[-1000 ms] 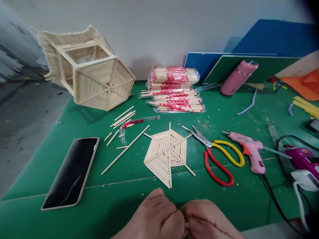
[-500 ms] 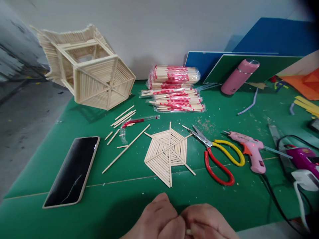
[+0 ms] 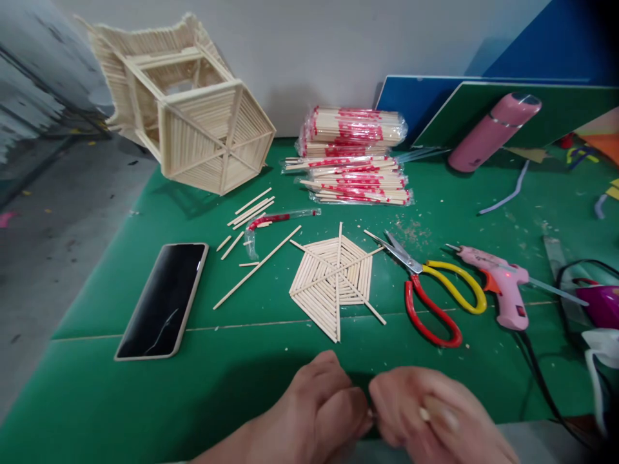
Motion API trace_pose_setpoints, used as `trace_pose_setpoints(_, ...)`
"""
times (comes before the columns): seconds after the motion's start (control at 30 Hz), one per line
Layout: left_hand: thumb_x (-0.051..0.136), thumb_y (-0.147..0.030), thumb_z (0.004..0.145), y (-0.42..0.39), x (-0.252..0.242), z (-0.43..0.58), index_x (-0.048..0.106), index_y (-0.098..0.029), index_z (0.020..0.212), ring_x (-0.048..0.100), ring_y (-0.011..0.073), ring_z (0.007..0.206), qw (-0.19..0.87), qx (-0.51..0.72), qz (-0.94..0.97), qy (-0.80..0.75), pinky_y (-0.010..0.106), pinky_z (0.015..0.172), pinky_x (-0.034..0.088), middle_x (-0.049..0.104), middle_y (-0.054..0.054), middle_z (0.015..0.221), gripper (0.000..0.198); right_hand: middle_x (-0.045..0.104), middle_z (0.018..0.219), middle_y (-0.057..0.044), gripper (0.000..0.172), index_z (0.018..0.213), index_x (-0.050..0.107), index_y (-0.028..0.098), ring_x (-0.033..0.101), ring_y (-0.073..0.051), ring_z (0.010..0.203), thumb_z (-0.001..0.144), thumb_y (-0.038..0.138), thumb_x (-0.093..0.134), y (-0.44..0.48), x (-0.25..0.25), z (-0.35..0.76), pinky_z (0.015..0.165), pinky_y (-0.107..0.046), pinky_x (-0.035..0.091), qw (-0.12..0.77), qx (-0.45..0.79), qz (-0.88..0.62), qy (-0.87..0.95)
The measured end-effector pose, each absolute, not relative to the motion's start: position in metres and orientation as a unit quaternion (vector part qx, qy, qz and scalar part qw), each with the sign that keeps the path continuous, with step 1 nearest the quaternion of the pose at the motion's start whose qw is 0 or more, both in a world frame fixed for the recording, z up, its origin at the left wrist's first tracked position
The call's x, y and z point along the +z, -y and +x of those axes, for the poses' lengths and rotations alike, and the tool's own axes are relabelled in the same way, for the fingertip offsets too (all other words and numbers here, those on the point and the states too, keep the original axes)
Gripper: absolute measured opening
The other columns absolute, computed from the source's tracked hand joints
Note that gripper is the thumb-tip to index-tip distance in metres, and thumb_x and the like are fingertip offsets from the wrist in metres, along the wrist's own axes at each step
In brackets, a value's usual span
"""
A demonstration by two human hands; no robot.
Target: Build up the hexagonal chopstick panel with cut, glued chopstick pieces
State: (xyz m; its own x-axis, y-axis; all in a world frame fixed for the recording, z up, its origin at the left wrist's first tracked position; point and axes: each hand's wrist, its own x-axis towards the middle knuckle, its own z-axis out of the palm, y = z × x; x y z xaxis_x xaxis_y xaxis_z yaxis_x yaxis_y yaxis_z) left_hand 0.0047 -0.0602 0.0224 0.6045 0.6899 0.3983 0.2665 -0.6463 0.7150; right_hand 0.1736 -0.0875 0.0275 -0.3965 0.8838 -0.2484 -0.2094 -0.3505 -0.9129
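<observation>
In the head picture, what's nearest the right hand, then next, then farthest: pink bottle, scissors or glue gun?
From the right hand:
1. Scissors, just beyond it.
2. Glue gun, farther right.
3. Pink bottle, up at the back.

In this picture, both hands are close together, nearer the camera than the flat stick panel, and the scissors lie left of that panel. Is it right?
Not quite: the scissors lie to the right of the flat stick panel, as the head view shows. The left hand and right hand are indeed close together, nearer the camera.
</observation>
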Motion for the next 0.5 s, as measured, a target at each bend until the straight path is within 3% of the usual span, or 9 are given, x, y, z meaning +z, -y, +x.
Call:
trace_pose_setpoints(0.1,0.036,-0.019,0.086,0.066,0.018,0.0,0.051,-0.021,0.085,0.052,0.0123,0.064,0.371,0.338,0.765,-0.403,0.022,0.064,0.044,0.057,0.001,0.069,0.015,0.039,0.052,0.002,0.033,0.059,0.047,0.021,0.039,-0.012,0.049,0.085,0.039,0.04,0.079,0.027,0.177,0.047,-0.025,0.034,0.421,0.701,-0.402,0.412)
trace_pose_setpoints(0.23,0.039,-0.023,0.087,0.07,0.009,-0.003,0.054,-0.024,0.09,0.051,0.0108,0.069,0.503,0.331,0.631,-0.489,0.019,0.063,0.042,0.057,0.0,0.079,0.015,0.039,0.058,0.001,0.031,0.064,0.05,0.02,0.037,-0.012,0.054,0.088,0.034,0.036,0.066,0.013,0.183,0.048,-0.024,0.033,0.483,0.557,-0.54,0.406)
trace_pose_setpoints(0.37,0.039,-0.031,0.088,0.067,0.0,-0.001,0.056,-0.022,0.095,0.045,0.0104,0.066,0.626,0.339,0.514,-0.479,0.02,0.059,0.039,0.051,0.002,0.077,0.021,0.053,0.07,-0.001,0.022,0.075,0.058,0.021,0.048,-0.014,0.065,0.086,0.032,0.043,0.053,0.003,0.192,0.056,-0.024,0.038,0.372,0.457,-0.59,0.552)
trace_pose_setpoints(0.5,0.04,-0.035,0.087,0.061,-0.004,0.001,0.055,-0.019,0.098,0.037,0.0096,0.061,0.703,0.328,0.443,-0.449,0.021,0.056,0.033,0.04,-0.002,0.063,0.024,0.053,0.072,-0.001,0.014,0.087,0.06,0.022,0.052,-0.013,0.065,0.084,0.026,0.047,0.05,-0.001,0.198,0.058,-0.024,0.041,0.302,0.391,-0.565,0.661)
